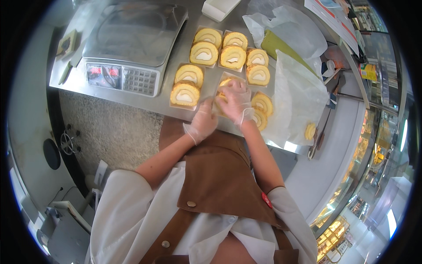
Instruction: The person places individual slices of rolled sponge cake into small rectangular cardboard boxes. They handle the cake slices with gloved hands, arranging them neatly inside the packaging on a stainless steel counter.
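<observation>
Both my hands wear clear plastic gloves. My right hand (236, 100) is over a small paper tray (239, 78), its thumb and fingers around a cream-filled Swiss roll slice (221, 95). The hand hides much of that slice. Another slice (226, 81) shows behind it. My left hand (205, 118) is at the near left side of the same tray, blurred; whether its fingertips touch the tray cannot be made out. To the left stands a tray with two Swiss roll slices (185, 94), and to the right another pair (261, 114).
More trayed roll slices (204, 52) sit behind my hands. A digital scale (132, 36) and a green-handled knife (65, 73) are on the left. White paper (293, 99) lies right, beside a green roll (283, 49). An open white box (220, 8) is at the back.
</observation>
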The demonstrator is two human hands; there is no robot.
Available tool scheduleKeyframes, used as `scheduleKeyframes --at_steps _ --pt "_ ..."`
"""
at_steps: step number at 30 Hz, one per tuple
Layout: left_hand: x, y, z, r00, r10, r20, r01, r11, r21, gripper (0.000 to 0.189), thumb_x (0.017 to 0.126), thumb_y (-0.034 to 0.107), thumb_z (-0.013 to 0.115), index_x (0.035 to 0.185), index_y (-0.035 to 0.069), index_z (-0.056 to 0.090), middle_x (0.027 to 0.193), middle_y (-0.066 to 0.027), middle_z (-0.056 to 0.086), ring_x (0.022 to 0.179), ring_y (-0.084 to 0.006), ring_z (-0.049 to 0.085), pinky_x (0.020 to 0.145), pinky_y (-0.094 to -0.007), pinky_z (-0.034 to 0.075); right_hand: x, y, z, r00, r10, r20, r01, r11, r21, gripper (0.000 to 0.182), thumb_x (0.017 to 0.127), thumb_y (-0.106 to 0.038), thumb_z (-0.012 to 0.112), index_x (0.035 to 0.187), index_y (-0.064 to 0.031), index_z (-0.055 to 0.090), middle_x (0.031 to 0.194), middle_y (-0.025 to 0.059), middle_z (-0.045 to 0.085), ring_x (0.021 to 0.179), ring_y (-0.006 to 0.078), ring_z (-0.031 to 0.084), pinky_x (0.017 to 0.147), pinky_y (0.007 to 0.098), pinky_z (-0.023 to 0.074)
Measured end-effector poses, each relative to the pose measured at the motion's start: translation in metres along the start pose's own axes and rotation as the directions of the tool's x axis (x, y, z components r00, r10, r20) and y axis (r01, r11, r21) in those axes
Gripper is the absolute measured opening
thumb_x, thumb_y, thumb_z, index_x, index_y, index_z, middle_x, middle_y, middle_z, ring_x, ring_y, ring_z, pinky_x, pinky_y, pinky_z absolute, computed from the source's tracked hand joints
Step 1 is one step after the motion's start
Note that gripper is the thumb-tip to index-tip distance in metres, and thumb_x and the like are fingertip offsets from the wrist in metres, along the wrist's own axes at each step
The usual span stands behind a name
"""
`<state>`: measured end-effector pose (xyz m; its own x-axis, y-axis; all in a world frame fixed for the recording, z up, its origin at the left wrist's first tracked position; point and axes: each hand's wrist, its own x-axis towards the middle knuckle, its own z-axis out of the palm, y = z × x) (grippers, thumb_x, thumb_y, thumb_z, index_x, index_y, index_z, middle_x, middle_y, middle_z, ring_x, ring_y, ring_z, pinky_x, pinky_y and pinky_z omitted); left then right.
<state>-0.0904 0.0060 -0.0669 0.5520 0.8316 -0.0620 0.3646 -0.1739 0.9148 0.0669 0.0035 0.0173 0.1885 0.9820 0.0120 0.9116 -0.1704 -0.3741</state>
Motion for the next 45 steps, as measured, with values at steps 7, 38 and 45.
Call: scheduleKeyframes --at_steps 7,38,45 --pt "0.000 0.003 -0.002 0.999 -0.044 0.017 0.044 0.999 -0.015 0.061 0.084 -0.004 0.057 0.144 -0.005 0.044 0.100 -0.0243 0.060 0.087 -0.0377 0.061 0.077 -0.0458 0.051 0.000 0.003 0.011 0.999 0.021 -0.028 -0.020 0.999 0.037 0.012 0.080 -0.021 0.077 0.090 -0.0158 0.073 0.111 0.0038 0.059 0.113 0.0285 0.052 0.095 0.0502 0.0370" --pt "0.002 -0.008 -0.004 0.993 -0.004 0.118 0.003 1.000 0.009 0.053 0.095 0.001 0.059 0.146 -0.002 0.043 0.120 -0.0210 0.064 0.106 -0.0291 0.066 0.090 -0.0381 0.054 -0.142 0.153 -0.127 0.793 0.607 0.054 0.174 -0.311 0.934 0.072 0.103 -0.049 0.059 0.155 -0.0035 0.040 0.149 0.0137 0.052 0.135 0.0248 0.050 0.115 0.0409 0.0407" --pt "0.003 0.015 -0.011 0.982 -0.111 0.151 0.116 0.993 -0.026 0.053 0.092 0.003 0.058 0.143 -0.001 0.046 0.120 -0.0291 0.063 0.108 -0.0453 0.062 0.092 -0.0487 0.051 -0.159 0.209 -0.065 0.959 0.263 -0.109 0.214 -0.413 0.885 0.031 0.105 -0.023 0.063 0.128 -0.0034 0.055 0.105 0.0074 0.065 0.096 0.0196 0.066 0.090 0.0267 0.0543"
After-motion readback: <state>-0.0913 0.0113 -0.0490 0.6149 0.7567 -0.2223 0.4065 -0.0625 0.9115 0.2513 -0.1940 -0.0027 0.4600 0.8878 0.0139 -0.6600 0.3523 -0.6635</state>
